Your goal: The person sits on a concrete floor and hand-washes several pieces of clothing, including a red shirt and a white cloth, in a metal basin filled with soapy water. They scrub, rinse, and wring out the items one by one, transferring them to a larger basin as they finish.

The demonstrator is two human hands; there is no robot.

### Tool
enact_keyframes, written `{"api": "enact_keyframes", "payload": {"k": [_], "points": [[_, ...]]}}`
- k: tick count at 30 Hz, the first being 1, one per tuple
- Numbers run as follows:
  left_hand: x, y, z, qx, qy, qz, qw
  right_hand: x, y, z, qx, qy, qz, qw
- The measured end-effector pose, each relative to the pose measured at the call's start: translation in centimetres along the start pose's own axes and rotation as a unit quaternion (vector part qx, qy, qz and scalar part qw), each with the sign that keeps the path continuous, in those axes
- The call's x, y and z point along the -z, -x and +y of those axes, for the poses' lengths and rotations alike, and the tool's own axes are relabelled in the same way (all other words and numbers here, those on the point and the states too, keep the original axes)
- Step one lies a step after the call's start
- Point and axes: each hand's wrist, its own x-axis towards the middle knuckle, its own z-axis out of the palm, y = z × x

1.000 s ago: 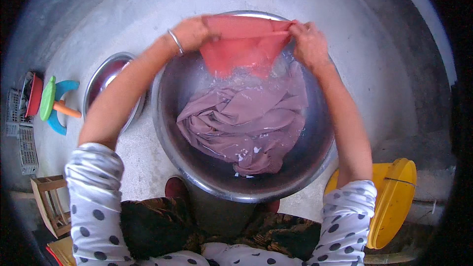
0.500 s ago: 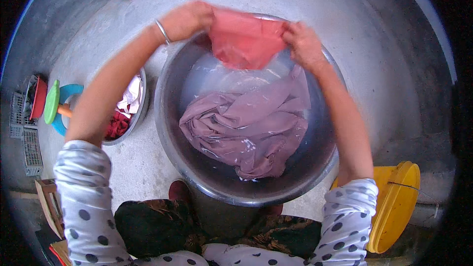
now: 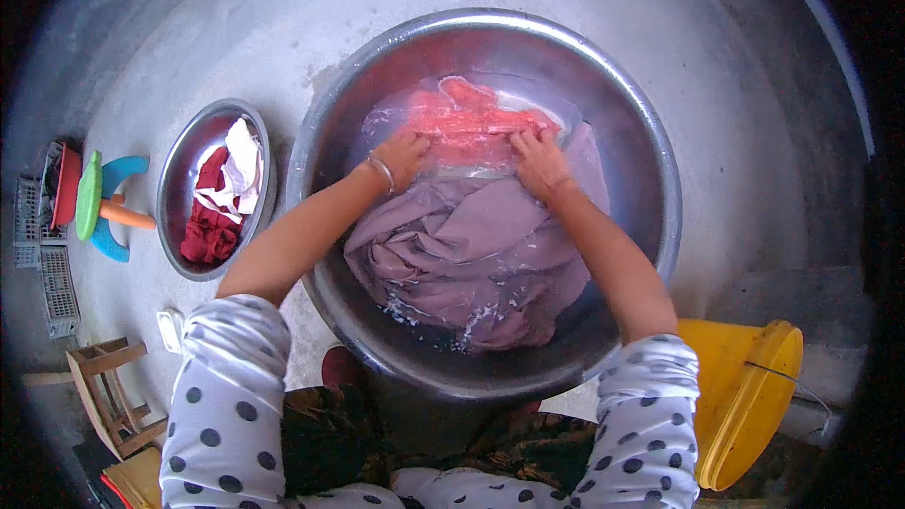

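A wide metal basin (image 3: 650,226) with water in it stands on the floor before me. In its far half a coral-red cloth (image 3: 462,123) lies spread in the water. My left hand (image 3: 403,155), with a bangle at the wrist, grips the near left edge of this cloth. Its near right edge is pinched in my right hand (image 3: 542,160). Closer to me a bunched mauve cloth (image 3: 462,254) fills much of the basin, wet and flecked with white suds. My fingertips are partly hidden by the red cloth and the water.
A smaller metal basin (image 3: 170,236) with dark red and white clothes stands to the left. Beyond it are a green, blue and orange plastic toy (image 3: 90,195) and grey crates (image 3: 58,292). A small wooden chair (image 3: 113,386) is at lower left, a yellow bucket (image 3: 745,396) at lower right.
Both hands have come down and toward me, lowering the red cloth from above the basin's far rim into the water. The view has shifted, uncovering the smaller basin.
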Motion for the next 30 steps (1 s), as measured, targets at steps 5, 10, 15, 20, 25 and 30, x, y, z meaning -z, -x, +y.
{"api": "enact_keyframes", "payload": {"k": [5,10,15,20,25,30], "points": [[3.1,2.3,1.7,-0.062,0.098,-0.052,0.992,1.7,4.4,3.1,0.052,-0.141,-0.001,0.989],[11.3,1.7,0.2,-0.059,0.092,0.054,0.993,9.5,4.5,5.0,-0.027,-0.274,0.101,0.956],[22.3,-1.3,3.3,-0.082,0.096,0.336,0.933,18.3,3.6,2.7,-0.089,-0.546,0.19,0.811],[24.1,-2.2,6.4,0.002,0.29,0.403,0.868,19.5,3.0,1.0,-0.059,-0.702,0.236,0.669],[17.8,2.8,7.0,0.278,0.891,-0.088,0.348,23.5,5.5,-1.0,-0.108,-0.79,0.214,0.564],[14.4,4.1,12.6,0.106,0.883,0.02,0.457,25.0,7.1,-6.2,0.061,-0.707,0.269,0.651]]}}
